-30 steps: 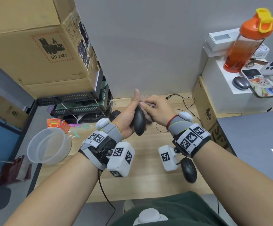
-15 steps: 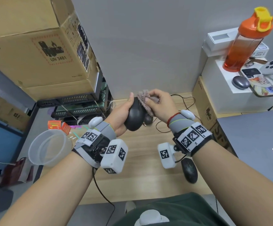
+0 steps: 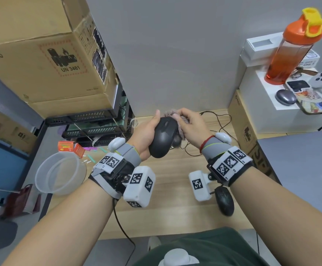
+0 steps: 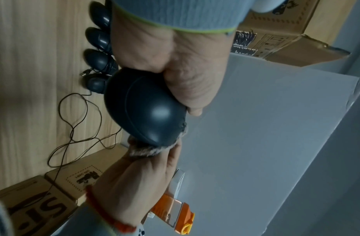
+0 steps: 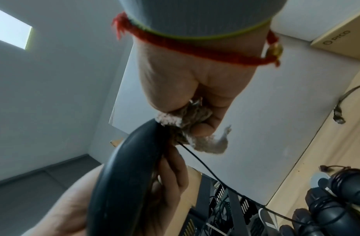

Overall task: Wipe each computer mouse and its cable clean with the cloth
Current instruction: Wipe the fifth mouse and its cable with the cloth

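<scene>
Both fingers (image 3: 183, 114) curled: mouse (image 3: 163, 139), cloth (image 3: 168, 113).

bowl (image 3: 60, 173) left on desk (image 3: 175, 189), laptop (image 3: 306, 173) right, mouse (image 3: 224, 200) between

The cloth (image 3: 176, 120) is mostly hidden under the right hand (image 3: 191, 126) and behind the black mouse (image 3: 163, 138). The left hand (image 3: 148, 136) hides its fingers behind that mouse. The laptop (image 3: 308, 173) is cut off by the head view's right edge.
</scene>
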`<state>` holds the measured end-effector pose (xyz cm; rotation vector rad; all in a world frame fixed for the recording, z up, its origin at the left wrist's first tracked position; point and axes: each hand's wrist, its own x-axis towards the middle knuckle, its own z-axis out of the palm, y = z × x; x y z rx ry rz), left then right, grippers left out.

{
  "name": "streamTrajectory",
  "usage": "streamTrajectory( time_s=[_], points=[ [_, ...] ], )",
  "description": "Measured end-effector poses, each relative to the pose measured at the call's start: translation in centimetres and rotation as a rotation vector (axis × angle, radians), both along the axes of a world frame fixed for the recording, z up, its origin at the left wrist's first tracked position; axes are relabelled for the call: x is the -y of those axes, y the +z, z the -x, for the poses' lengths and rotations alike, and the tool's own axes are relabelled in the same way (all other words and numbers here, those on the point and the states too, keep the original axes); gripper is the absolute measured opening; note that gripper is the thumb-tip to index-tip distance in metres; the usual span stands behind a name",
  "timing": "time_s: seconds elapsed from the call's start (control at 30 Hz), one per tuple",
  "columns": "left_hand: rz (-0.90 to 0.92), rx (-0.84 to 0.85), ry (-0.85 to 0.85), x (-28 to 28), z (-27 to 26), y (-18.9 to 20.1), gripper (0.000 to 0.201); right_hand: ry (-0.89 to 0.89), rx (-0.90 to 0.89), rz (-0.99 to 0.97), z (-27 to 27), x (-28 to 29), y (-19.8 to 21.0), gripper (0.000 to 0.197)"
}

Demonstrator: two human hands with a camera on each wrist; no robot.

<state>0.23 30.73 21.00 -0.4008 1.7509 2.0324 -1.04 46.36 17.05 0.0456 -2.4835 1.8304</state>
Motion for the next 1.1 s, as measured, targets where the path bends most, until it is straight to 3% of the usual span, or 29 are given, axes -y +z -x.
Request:
streamTrajectory(
  time_s=[0.17,0.3,0.37,0.5,0.6,0.7,0.83,0.9,1.03,1.1],
  points=[
    [0.029,0.027,0.122,0.5,0.7,0.0,0.04,0.037,0.064,0.076,-1.1,0.7,-0.1,0.018],
    [-0.008,0.092,0.226,0.5,0.8,0.1,0.043,0.117,0.148,0.365,-2.1,1.7,0.7,0.021],
    [0.025,0.097,0.26,0.6,0.9,0.2,0.045,0.111,0.136,0.316,-2.0,1.8,0.4,0.019],
    [0.111,0.11,0.177,-0.1,0.4,0.2,0.058,-0.073,0.089,0.179,-0.8,1.5,-0.8,0.042],
    [0.159,0.098,0.126,-0.7,0.2,0.0,0.061,-0.101,0.009,0.164,-0.6,1.4,0.1,0.036],
    [0.132,0.097,0.197,-0.2,0.8,-0.1,0.053,0.056,-0.094,0.143,-1.5,1.4,1.1,0.025],
    [0.122,0.133,0.206,0.8,1.8,-0.6,0.046,0.356,-0.047,0.065,-2.1,0.8,1.9,0.035],
    [0.103,0.14,0.137,0.6,1.6,-0.8,0.044,0.292,-0.048,0.129,-1.3,0.7,2.0,0.034],
    [0.081,0.143,0.092,-0.6,1.5,-0.6,0.036,-0.098,-0.122,0.055,0.8,0.8,1.9,0.033],
    [0.043,0.141,0.142,-0.7,2.1,-0.5,0.042,-0.064,-0.153,0.07,0.6,1.3,1.9,0.03]
  ],
)
